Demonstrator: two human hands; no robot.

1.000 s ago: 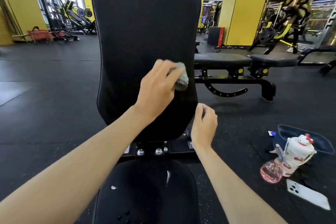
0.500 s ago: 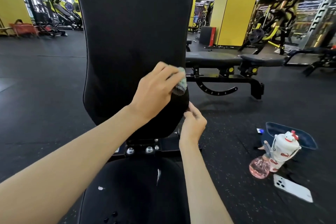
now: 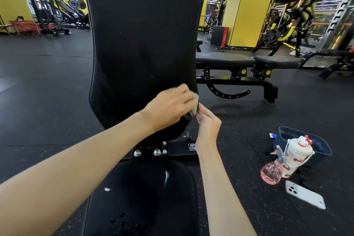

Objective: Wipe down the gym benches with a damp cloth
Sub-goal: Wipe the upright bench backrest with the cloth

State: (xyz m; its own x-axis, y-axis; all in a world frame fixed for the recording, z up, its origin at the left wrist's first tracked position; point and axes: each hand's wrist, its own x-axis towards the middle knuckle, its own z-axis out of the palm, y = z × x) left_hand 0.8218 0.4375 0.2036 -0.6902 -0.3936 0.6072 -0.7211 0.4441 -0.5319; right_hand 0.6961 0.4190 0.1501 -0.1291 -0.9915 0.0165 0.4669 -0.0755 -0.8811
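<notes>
Cloth (image 3: pixel 193 109), grey and bunched small, sits in my left hand (image 3: pixel 168 110); my fingers curl over it and press it against the lower right edge of the bench's upright black backrest (image 3: pixel 143 44). My right hand (image 3: pixel 208 123) is just beside it with its fingers curled, and the fingertips (image 3: pixel 200 108) meet the cloth's edge. Whether they pinch it or only touch it I cannot tell (that spot is blurred). Below the backrest lies the black seat pad (image 3: pixel 141 197), with water drops and a wet streak on it. On the rubber floor (image 3: pixel 47 92) to my right a pink spray bottle (image 3: pixel 271 175) stands against a white drink bottle (image 3: pixel 297 152) with a cat-shaped lid. A dark blue basin (image 3: pixel 324 146) is behind them, and a white phone (image 3: pixel 305 194) lies nearer me. A flat bench (image 3: pixel 229 59) stands beyond.
</notes>
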